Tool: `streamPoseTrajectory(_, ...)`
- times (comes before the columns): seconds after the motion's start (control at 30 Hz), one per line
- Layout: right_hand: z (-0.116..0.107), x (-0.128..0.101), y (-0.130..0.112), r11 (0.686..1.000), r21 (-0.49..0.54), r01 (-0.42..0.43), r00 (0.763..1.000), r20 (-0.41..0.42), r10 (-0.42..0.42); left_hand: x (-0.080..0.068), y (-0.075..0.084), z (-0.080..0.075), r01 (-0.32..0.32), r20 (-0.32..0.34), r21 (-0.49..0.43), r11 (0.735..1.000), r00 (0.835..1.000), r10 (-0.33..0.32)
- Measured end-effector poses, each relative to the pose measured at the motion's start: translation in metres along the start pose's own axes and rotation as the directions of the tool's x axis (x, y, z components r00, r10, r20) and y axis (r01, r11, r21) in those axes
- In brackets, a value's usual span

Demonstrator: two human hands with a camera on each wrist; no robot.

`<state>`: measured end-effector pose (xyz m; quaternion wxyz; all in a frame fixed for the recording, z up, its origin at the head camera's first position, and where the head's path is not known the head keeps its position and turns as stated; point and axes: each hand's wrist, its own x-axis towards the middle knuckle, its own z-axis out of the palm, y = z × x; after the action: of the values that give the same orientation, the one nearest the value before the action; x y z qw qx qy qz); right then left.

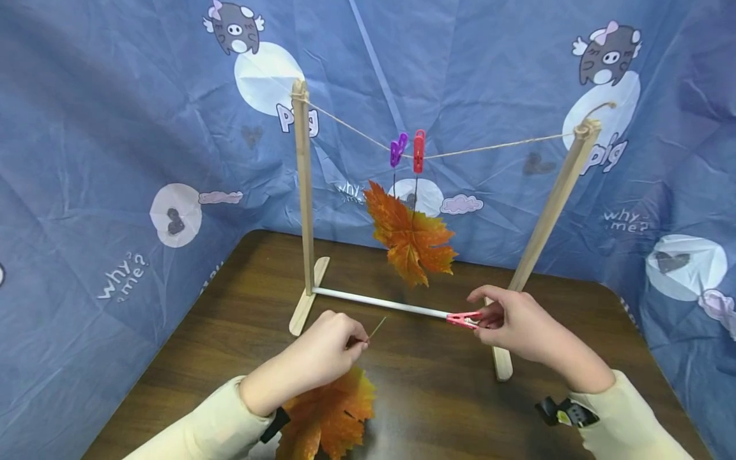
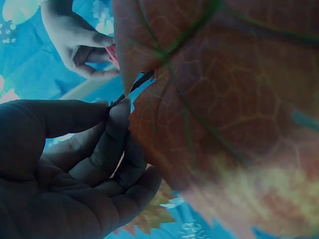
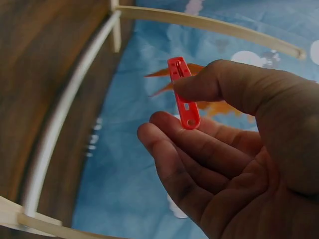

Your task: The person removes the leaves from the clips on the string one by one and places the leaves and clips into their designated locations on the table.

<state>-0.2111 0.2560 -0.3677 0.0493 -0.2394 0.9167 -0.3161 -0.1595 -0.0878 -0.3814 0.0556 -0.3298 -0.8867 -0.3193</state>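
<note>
Leaf (image 1: 330, 415) stem pinched left, red peg (image 1: 463, 318) right, hands apart.

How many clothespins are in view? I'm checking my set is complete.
3: a purple clothespin and a red clothespin side by side on the string, and a pink clothespin in the right hand.

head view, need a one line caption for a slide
Left hand pinches an orange leaf by its stem, right hand holds a red clothespin below the twine line.
</note>
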Motion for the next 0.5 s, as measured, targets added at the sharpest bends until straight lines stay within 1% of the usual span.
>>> streamPoseTrajectory(0.1, 0.010, 0.003, 0.010, 1.000, -0.008, -0.006, 0.999, 0.035, 0.006, -0.002, -0.009, 0.004, 0.015, 0.031, -0.004, 1.000, 0.999, -0.015)
streamPoseTrajectory(0.2, 0.019, 0.006, 0.017, 0.999, -0.019, -0.031, 0.998, 0.045, 0.032, -0.003, -0.017, 0.009, 0.030, 0.049, 0.001, 1.000, 0.998, -0.030)
streamPoseTrajectory(0.33, 0.031, 0.009, 0.025, 0.998, -0.061, -0.028, 0.999, 0.026, 0.030, -0.005, -0.025, 0.016, 0.055, 0.069, 0.000, 0.999, 0.996, -0.055)
streamPoseTrajectory(0.5, 0.045, 0.013, 0.036, 0.993, -0.114, -0.020, 1.000, -0.003, 0.020, -0.007, -0.036, 0.023, 0.065, 0.076, 0.011, 0.998, 0.995, -0.065)
